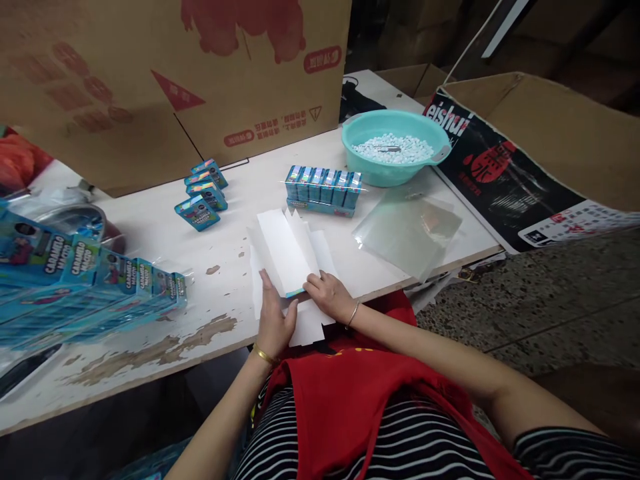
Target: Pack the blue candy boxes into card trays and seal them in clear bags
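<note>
A partly folded cardboard box [287, 250], white inside with a strip of blue on its near edge, lies in front of me on top of flat white card blanks. My left hand [275, 317] rests along the box's left side, fingers stretched and thumb spread apart. At the box's near right corner, my right hand [327, 295] has its fingers bent and pinched on the edge. Just beyond it stands a wrapped display pack [323, 191] of small blue boxes. Clear plastic sheets [407, 230] lie to the right of my right hand.
A turquoise basin [370, 170] of small pale pieces stands at the back right. Several small blue boxes [197, 212] sit at the back left. Wrapped blue packs [90, 280] are stacked at the left. A big carton [225, 93] walls off the back; an opened carton [500, 167] is at right.
</note>
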Available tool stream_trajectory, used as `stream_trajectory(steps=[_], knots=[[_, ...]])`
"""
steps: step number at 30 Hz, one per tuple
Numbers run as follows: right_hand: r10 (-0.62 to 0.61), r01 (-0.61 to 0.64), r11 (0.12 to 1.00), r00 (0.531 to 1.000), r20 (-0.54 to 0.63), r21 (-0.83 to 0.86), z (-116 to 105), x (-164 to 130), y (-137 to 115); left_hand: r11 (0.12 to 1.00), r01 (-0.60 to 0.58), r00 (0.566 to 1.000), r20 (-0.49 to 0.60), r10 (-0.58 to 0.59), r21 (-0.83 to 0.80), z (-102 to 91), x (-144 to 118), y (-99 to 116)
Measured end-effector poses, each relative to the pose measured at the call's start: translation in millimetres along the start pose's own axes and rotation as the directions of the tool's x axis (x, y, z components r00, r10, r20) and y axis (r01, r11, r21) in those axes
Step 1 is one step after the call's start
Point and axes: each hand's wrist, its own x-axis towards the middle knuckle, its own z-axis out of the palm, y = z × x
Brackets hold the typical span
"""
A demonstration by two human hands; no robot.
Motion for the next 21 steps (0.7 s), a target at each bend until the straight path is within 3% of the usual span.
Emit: stream_trajectory(steps=[1, 2, 3, 5, 7, 8, 10, 13, 15, 18, 21], knots=[[0.015, -0.015, 1.0, 1.0, 0.012, -0.003, 0, 1, -2, 0.991, -0.084, 0.996, 0.001, 0.084, 0.108, -6.6, 6, 6], [0.021, -0.021, 1.0, 1.0, 0.02, -0.003, -1, 2, -3, 0.962, -0.164, 0.986, 0.076, 0.151, 0.22, -11.6, 13, 13], [0.023, -0.022, 1.0, 0.999, 0.026, -0.003, -1, 3, -4, 0.919, -0.234, 0.961, 0.216, 0.171, 0.317, -14.6, 20, 21], [0.031, -0.031, 1.0, 0.999, 0.038, -0.005, -1, 3, -5, 0.824, -0.337, 0.837, 0.546, 0.041, 0.455, -15.1, 36, 35], [0.048, -0.048, 0.999, 0.998, 0.039, -0.003, 0, 3, -5, 0.764, -0.369, 0.701, 0.698, -0.145, 0.529, -11.0, 52, 46], [0.057, -0.057, 0.998, 0.998, 0.032, 0.003, 1, 2, -5, 0.753, -0.362, 0.666, 0.717, -0.203, 0.55, -8.5, 60, 49], [0.076, -0.076, 0.996, 0.997, -0.013, 0.036, 4, 0, -5, 0.756, -0.339, 0.636, 0.728, -0.254, 0.56, -4.7, 73, 51], [0.108, -0.085, 0.985, 0.981, -0.161, 0.147, 12, -5, -5, 0.772, -0.323, 0.572, 0.763, -0.301, 0.547, -2.9, 90, 47], [0.133, -0.079, 0.971, 0.962, -0.24, 0.225, 17, -8, -5, 0.799, -0.337, 0.498, 0.814, -0.298, 0.498, -2.5, 99, 42], [0.16, -0.093, 0.96, 0.956, -0.244, 0.265, 22, -8, -5, 0.871, -0.324, 0.376, 0.895, -0.24, 0.37, 0.3, 113, 32], [0.165, -0.08, 0.952, 0.948, -0.274, 0.297, 16, -7, -4, 0.904, -0.263, 0.324, 0.913, -0.247, 0.337, 4.6, 122, 26]])
